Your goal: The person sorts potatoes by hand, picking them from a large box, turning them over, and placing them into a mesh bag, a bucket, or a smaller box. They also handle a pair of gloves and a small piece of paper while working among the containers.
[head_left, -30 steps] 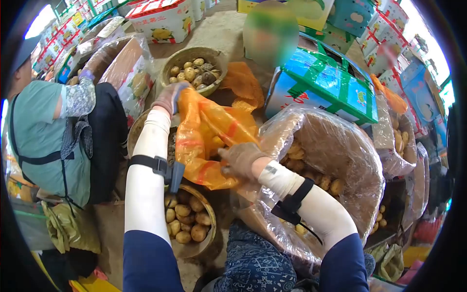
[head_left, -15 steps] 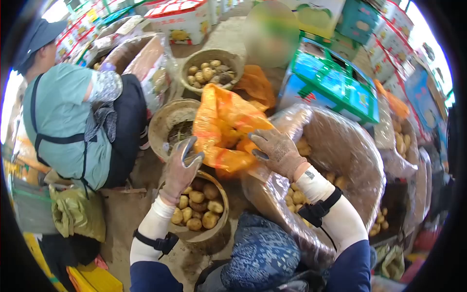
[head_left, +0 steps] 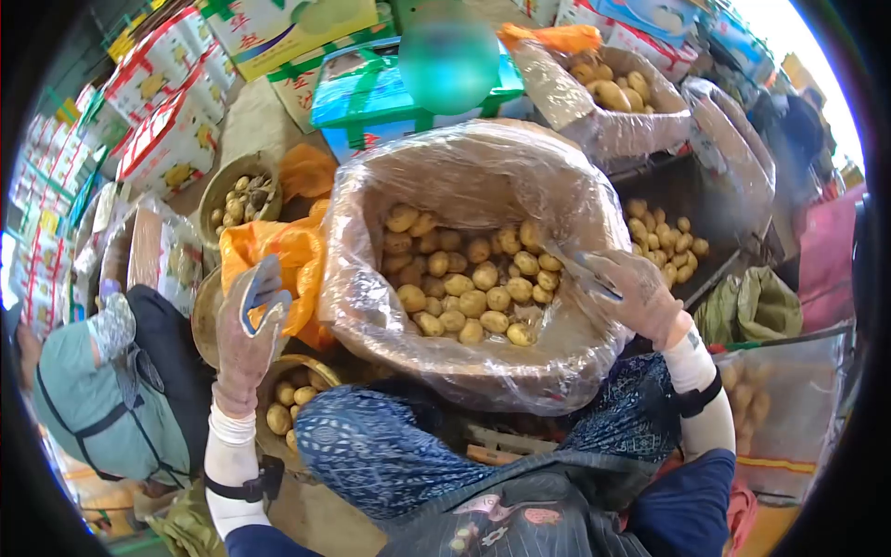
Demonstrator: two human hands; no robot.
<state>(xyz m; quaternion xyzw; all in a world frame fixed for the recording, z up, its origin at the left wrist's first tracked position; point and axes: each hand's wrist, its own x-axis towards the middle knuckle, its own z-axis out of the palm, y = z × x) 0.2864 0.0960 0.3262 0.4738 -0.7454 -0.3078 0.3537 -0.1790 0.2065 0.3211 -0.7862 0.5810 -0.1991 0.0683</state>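
My left hand (head_left: 251, 325), in a dirty glove, is raised with its fingers apart and empty, in front of an orange plastic bag (head_left: 295, 265). My right hand (head_left: 631, 292), also gloved, hovers at the right rim of a large plastic-lined box (head_left: 399, 348), fingers spread and holding nothing. Inside that box lie several potatoes (head_left: 471, 303). Below my left hand stands a round basket (head_left: 320, 369) with potatoes, partly hidden by my knee.
A co-worker (head_left: 111, 390) sits at the left. Behind the orange bag is a bucket of potatoes (head_left: 209, 200). A blue-green carton (head_left: 367, 93) stands beyond the box. More potatoes (head_left: 661, 243) lie at the right, near a green sack (head_left: 752, 306).
The view has swung right, bringing the lined box to the middle. My right hand has left the orange bag and moved to the box's right rim. My left hand stays raised and open.
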